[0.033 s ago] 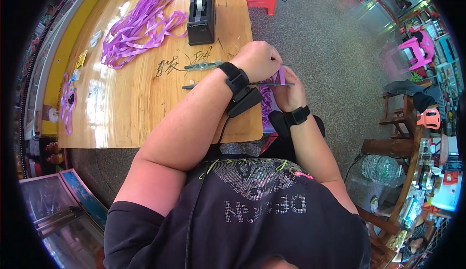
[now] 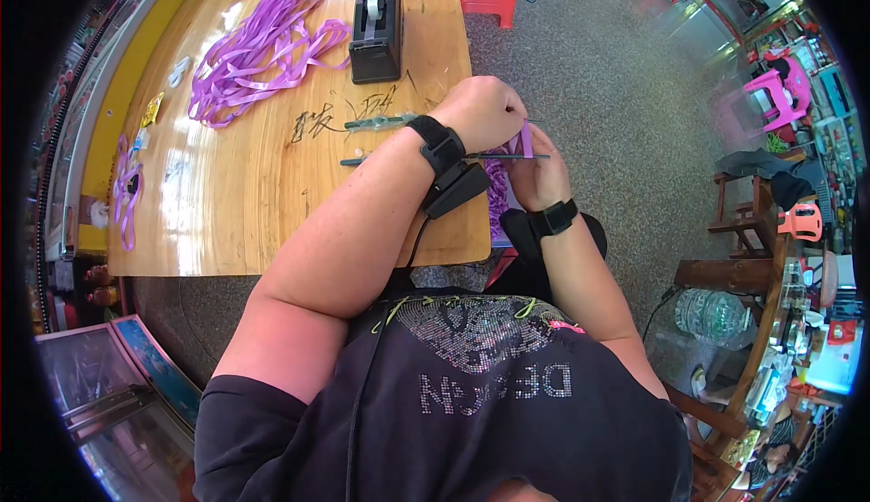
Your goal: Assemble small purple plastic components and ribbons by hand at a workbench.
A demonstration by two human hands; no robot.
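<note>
Purple ribbon strip (image 2: 528,142): crosses dark rod (image 2: 352,162), beyond right edge of wooden table (image 2: 227,221) | Left hand (image 2: 487,108): fingers curled at strip's upper end; pinch hidden, cannot tell | Right hand (image 2: 546,176): gripping rod near its right end | Tape dispenser (image 2: 377,60): on table, right of purple ribbon heap (image 2: 240,67).

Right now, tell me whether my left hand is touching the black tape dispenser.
Apart. The head view shows a stretch of wooden tabletop between the left hand and the black tape dispenser.
</note>
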